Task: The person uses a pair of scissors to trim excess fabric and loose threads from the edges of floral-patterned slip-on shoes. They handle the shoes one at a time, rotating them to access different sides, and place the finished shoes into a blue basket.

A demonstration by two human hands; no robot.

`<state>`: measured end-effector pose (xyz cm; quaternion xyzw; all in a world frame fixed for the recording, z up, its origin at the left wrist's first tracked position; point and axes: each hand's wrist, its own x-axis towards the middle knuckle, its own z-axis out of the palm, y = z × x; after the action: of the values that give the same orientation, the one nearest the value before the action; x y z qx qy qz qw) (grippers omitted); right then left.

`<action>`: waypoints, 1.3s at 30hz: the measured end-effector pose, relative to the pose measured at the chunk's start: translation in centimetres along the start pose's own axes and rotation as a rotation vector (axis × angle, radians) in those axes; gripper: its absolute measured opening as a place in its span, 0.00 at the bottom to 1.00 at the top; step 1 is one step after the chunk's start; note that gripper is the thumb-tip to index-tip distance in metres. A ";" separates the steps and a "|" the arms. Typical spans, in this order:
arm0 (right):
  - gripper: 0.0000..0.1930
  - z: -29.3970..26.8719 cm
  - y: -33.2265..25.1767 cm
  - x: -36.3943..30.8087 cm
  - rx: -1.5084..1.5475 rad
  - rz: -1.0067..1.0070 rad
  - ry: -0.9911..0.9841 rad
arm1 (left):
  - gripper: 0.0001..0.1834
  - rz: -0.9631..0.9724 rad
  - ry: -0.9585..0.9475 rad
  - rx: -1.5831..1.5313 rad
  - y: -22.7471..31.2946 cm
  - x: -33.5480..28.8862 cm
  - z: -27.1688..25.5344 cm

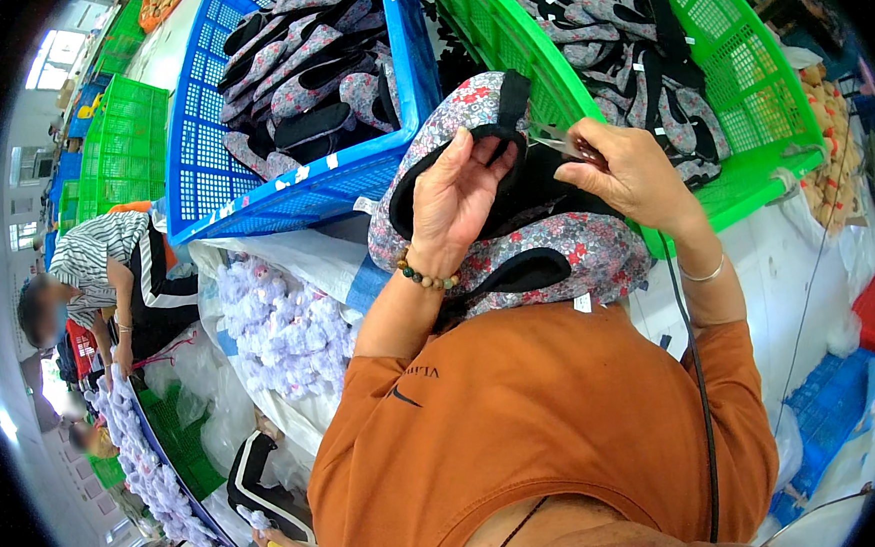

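My left hand (451, 200) is closed on a grey floral slipper (469, 103) with black lining and red flowers, its thumb and fingers at the black-edged opening. To its right, my right hand (637, 171) grips small thread snips (562, 142), their metal blades pointing at the slipper's black edge. Whether the blades touch it I cannot tell. More floral slippers (556, 246) lie just below both hands, against my orange shirt; a small white tag (583, 303) sticks out from one.
A blue crate (298, 204) and a green crate (759, 88), both holding many floral slippers, stand ahead. At left, a white sack (253, 370) holds fluffy lilac pieces (285, 323). A person in a striped shirt (106, 254) bends over a long row of lilac pieces (159, 471).
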<state>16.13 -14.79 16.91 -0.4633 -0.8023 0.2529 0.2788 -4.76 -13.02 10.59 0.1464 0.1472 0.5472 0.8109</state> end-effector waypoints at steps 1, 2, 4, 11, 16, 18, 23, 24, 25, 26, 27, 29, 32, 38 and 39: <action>0.19 0.0 -0.2 0.0 -0.082 -0.019 0.029 | 0.08 0.007 0.003 0.018 0.0 -0.2 0.1; 0.20 0.2 0.1 0.0 -0.051 -0.043 0.061 | 0.09 0.016 0.007 0.035 -0.1 -0.3 0.1; 0.20 0.6 0.1 -0.2 -0.050 -0.023 0.091 | 0.09 0.015 -0.028 0.025 -0.2 -0.3 -0.3; 0.18 1.5 -0.2 0.0 -0.008 -0.012 0.129 | 0.10 0.001 -0.019 0.033 -0.4 -0.7 -0.1; 0.17 1.8 -0.6 0.3 -0.079 -0.080 0.164 | 0.13 -0.013 -0.070 0.096 -0.7 -1.0 0.6; 0.17 1.8 -0.5 0.2 -0.105 -0.088 0.181 | 0.14 -0.022 -0.095 0.093 -0.8 -1.0 0.4; 0.17 1.8 -0.1 0.2 -0.134 -0.073 0.188 | 0.13 -0.040 -0.115 0.073 -1.2 -1.2 0.1; 0.17 1.9 -0.1 0.2 -0.139 -0.087 0.201 | 0.13 -0.049 -0.099 0.073 -1.1 -1.2 0.1; 0.17 2.0 0.0 0.2 -0.144 -0.100 0.215 | 0.13 -0.048 -0.091 0.077 -1.1 -1.1 0.1; 0.17 2.1 0.1 0.1 -0.150 -0.112 0.229 | 0.13 -0.047 -0.083 0.080 -1.2 -1.1 0.0; 0.17 2.2 0.1 0.1 -0.141 -0.114 0.243 | 0.13 -0.046 -0.075 0.083 -1.2 -1.1 0.0; 0.17 2.6 0.2 0.1 -0.123 -0.121 0.269 | 0.13 -0.051 -0.103 0.063 -1.2 -1.1 -0.1; 0.17 2.5 0.3 0.1 -0.116 -0.141 0.266 | 0.13 -0.061 -0.116 0.049 -1.2 -1.2 -0.2; 0.17 2.1 0.6 0.0 -0.098 -0.158 0.209 | 0.12 -0.077 -0.049 0.075 -1.2 -1.4 0.5; 0.18 2.1 0.6 0.0 -0.103 -0.159 0.210 | 0.12 -0.078 -0.046 0.074 -1.2 -1.4 0.4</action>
<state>15.07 -14.80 15.00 -0.4360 -0.8147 0.1390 0.3561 -4.08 -14.74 10.63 0.1831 0.1544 0.5057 0.8288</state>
